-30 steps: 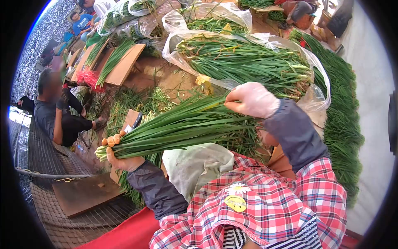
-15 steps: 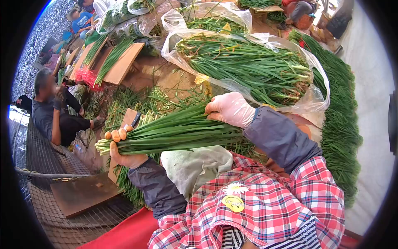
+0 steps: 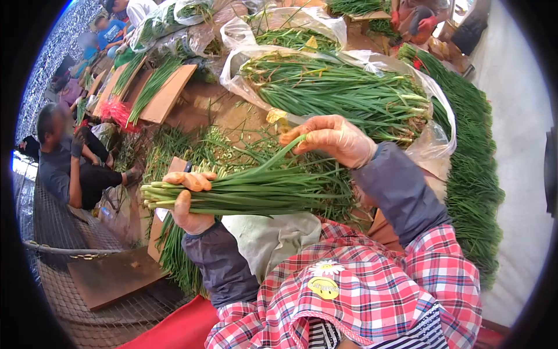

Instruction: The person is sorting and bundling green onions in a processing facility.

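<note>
A bunch of garlic chives [image 3: 261, 189] lies across in front of me, pale cut ends to the left and green leaf tips to the right. My left hand [image 3: 189, 195], in a thin stained glove, wraps round the bunch near its pale ends. Above the leafy part, my gloved right hand [image 3: 334, 141] pinches the tip of a few chive leaves and draws them up off the rest. Beneath the left hand are a wooden board [image 3: 160, 224] and more loose chives [image 3: 180, 256].
A big clear plastic bag [image 3: 444, 116] full of chives lies ahead. Bundled chives [image 3: 476, 192] form a long row on the right. At left sits a person [image 3: 61, 157] near slanted boards [image 3: 168, 93]. A dark flat board [image 3: 116, 276] rests on netting. Trimmings [image 3: 232, 139] litter the ground.
My right hand has gone from resting on the bunch's upper leaves to lifting a few leaf tips up and to the right. The left hand still grips the bunch, its fingers spread more.
</note>
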Available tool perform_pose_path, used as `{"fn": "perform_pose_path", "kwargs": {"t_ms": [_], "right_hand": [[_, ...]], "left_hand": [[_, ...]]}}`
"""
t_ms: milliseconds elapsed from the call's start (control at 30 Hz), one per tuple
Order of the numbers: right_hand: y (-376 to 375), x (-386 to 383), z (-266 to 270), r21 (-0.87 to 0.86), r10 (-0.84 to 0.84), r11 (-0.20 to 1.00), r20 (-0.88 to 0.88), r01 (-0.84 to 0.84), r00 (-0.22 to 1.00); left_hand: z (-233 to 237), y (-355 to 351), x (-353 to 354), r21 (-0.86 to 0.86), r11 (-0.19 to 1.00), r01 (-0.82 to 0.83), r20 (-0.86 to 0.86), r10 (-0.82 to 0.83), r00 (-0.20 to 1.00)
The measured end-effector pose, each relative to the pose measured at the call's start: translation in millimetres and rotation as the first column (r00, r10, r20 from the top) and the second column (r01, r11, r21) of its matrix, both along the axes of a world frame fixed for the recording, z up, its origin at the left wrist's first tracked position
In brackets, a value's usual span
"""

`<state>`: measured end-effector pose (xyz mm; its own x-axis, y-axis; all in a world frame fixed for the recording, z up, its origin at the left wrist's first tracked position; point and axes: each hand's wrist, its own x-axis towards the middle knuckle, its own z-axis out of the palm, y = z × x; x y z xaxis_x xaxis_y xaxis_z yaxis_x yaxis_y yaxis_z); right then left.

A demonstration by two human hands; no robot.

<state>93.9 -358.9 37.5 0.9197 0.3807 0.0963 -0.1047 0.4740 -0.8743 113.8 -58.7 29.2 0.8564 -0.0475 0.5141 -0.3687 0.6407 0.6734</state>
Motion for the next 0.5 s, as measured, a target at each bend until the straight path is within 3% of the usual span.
{"fn": "perform_pose_path", "kwargs": {"t_ms": [67,133,233,267,300,333,400,467,500], "right_hand": [[18,3,-3,0.346,0.009,0.938,-0.088,0.022,0.996],[34,8,-12,0.597,0.101,0.802,-0.09,-0.028,0.991],[32,11,-16,0.464,0.267,0.858,-0.04,-0.219,0.963],[30,7,-15,0.115,0.244,0.963,0.027,-0.245,0.97],[24,-2,-6,-0.248,0.244,0.945,0.098,-0.214,0.965],[16,-11,-1,-0.577,0.269,0.807,0.162,-0.13,0.949],[-5,-32,-5,-0.639,0.424,0.678,-0.063,-0.363,0.903],[-17,-55,-24,-0.744,0.468,0.495,-0.207,-0.449,0.859],[-20,-63,-33,-0.911,0.455,0.217,-0.224,-0.352,0.862]], "left_hand": [[0,-16,-2,0.007,1.0,0.027,-0.003,-0.027,1.0],[-4,-26,0,0.01,0.996,0.089,-0.005,-0.089,0.996],[-2,-28,-3,-0.075,0.995,0.066,-0.076,-0.072,0.995],[-3,-19,-1,-0.129,0.99,0.052,-0.085,-0.063,0.994],[-5,-8,4,-0.181,0.983,0.037,-0.095,-0.055,0.994],[-9,12,11,-0.231,0.971,0.056,-0.046,-0.068,0.997],[-11,43,12,-0.338,0.94,-0.033,-0.041,0.021,0.999],[-8,59,9,-0.331,0.932,-0.147,-0.042,0.14,0.989],[-12,70,11,-0.342,0.921,-0.185,-0.047,0.179,0.983]]}}
